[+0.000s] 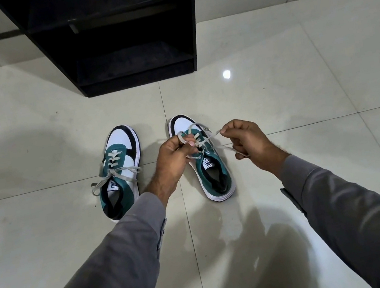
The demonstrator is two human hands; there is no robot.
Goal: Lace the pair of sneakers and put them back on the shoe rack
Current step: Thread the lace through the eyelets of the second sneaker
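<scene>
The sneaker on the left (119, 170) stood on the tiled floor (303, 104) with its lace run through the eyelets and a bow lying across its tongue, so that shoe looked finished. The sneaker on the right (208, 163), just beside it with a strip of bare tile between them, was laced too, but its knot was not yet closed: the left hand (173, 155) pinched a loop of the grey lace (212, 136) over the shoe's eyelets, and the right hand (246, 142) gripped the other end between thumb and fingers, drawn out to the side, with the tail trailing below. What remained, by my reading, was to finish this bow and then carry both shoes to the black shoe rack (114, 30), which stood ahead on the floor against the wall. Its lower shelves showed nothing on them, and the floor between the shoes' toes and the rack's front edge was open, as were both sides.
</scene>
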